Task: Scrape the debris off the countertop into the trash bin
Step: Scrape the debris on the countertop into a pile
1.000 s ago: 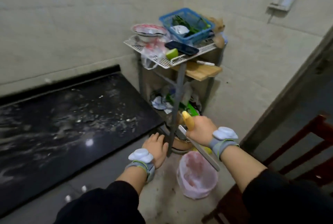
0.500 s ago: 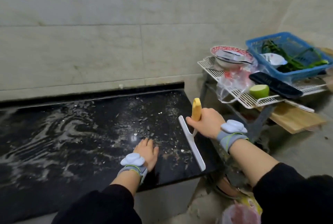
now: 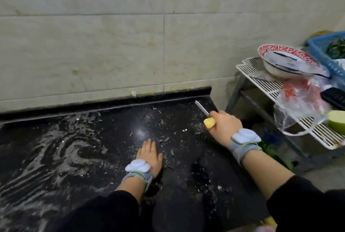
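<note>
The black countertop (image 3: pixel 56 157) is wet on its left half and strewn with small pale debris (image 3: pixel 164 139) in the middle and right. My left hand (image 3: pixel 149 155) lies flat on the counter with fingers straight, just left of the scattered bits. My right hand (image 3: pixel 222 121) grips the yellow handle of a scraper (image 3: pixel 202 109) near the counter's back right corner. The scraper's white blade points toward the back wall. The trash bin is out of sight except for a pink sliver at the bottom edge.
To the right of the counter stands a white wire rack (image 3: pixel 270 89). It carries a red-patterned bowl (image 3: pixel 287 61), a blue basket (image 3: pixel 328 48), a clear plastic bag (image 3: pixel 298 101), a dark remote (image 3: pixel 334 97) and a cut lime (image 3: pixel 337 121). A tiled wall (image 3: pixel 130 45) backs the counter.
The view swung from the bin and rack back over the counter. My left hand stays flat on the counter, while my right hand carried the scraper to the back right corner.
</note>
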`<state>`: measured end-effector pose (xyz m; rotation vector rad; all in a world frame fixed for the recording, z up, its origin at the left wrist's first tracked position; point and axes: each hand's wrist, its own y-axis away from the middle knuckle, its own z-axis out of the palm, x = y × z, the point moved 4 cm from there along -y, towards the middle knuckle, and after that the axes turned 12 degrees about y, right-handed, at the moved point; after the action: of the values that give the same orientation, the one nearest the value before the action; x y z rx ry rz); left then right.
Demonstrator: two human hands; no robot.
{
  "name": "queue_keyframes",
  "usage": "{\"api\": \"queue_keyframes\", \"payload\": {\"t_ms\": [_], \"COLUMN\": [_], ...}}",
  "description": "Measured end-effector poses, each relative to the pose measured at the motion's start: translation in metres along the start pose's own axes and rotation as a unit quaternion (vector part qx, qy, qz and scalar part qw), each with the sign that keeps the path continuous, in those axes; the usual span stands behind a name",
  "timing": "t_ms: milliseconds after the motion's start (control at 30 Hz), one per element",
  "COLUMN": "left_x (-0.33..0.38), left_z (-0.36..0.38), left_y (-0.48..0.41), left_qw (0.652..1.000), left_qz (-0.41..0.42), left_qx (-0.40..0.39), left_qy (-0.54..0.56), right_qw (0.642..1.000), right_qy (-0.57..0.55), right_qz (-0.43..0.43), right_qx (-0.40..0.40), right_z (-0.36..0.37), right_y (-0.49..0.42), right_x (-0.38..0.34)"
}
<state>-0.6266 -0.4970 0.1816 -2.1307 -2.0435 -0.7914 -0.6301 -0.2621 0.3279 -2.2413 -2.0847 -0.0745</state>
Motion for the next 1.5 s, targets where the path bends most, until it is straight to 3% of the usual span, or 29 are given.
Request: {"api": "queue_keyframes", "payload": {"t_ms": [400,833,1100,1367,1500], "left_x": [-0.019,-0.030,-0.032,-0.030,-0.030], "left_z": [0.009,0.020,0.023,0.022,0.021], "left_y": [-0.103,-0.116,-0.118,-0.117,-0.117], "left_qw": [0.990,0.989,0.988,0.988,0.989], "left_qz": [0.118,0.116,0.107,0.093,0.089], "left_qx": [-0.045,-0.069,-0.084,-0.084,-0.088], "left_qy": [-0.069,-0.054,-0.077,-0.092,-0.080], "right_qw": [0.993,0.984,0.988,0.984,0.992], "right_qy": [0.002,0.046,0.064,0.124,0.116], "right_qz": [0.120,0.164,0.122,-0.067,-0.027], "right_qx": [0.002,-0.045,-0.071,-0.105,-0.051], "right_z": [0.063,0.070,0.079,0.065,0.053], "right_y": [-0.037,-0.126,-0.150,-0.125,-0.128], "right_x": [0.027,0.033,0.007,-0.022,-0.005]}}
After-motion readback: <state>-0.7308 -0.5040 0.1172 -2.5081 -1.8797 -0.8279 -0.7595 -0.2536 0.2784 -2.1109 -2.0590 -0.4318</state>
